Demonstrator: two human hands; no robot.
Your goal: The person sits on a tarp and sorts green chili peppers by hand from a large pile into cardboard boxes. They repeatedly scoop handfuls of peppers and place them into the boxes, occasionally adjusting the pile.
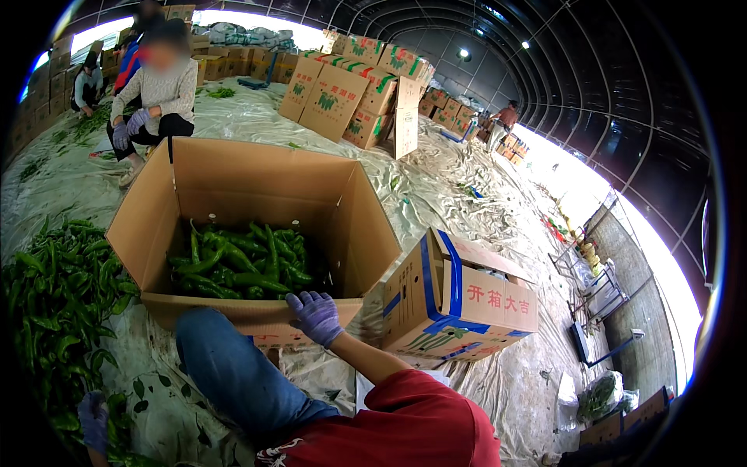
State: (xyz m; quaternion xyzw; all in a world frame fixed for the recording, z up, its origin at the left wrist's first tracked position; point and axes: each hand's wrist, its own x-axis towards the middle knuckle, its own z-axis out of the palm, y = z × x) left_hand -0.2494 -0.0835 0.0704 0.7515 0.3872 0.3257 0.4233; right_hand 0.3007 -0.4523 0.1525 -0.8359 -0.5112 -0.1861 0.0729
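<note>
An open cardboard box [262, 175] stands in front of my knee, its flaps raised. Long green peppers [245, 262] lie in the bottom of it. My right hand [315, 318], in a purple knit glove, grips the box's near edge with the fingers hooked over the rim. At the lower left, my left hand [93, 423], gloved alike, is down at the edge of a large heap of green peppers [58, 309]. Dimness and the picture's rim obscure its fingers, so I cannot tell whether it holds a pepper.
A carton with blue tape [461, 298] sits right of the open box. Beyond are stacked printed cartons [373, 87]. A person in gloves [157, 105] squats at the far left. Wrinkled pale sheeting [467, 192] covers the ground. A platform scale [583, 344] stands at right.
</note>
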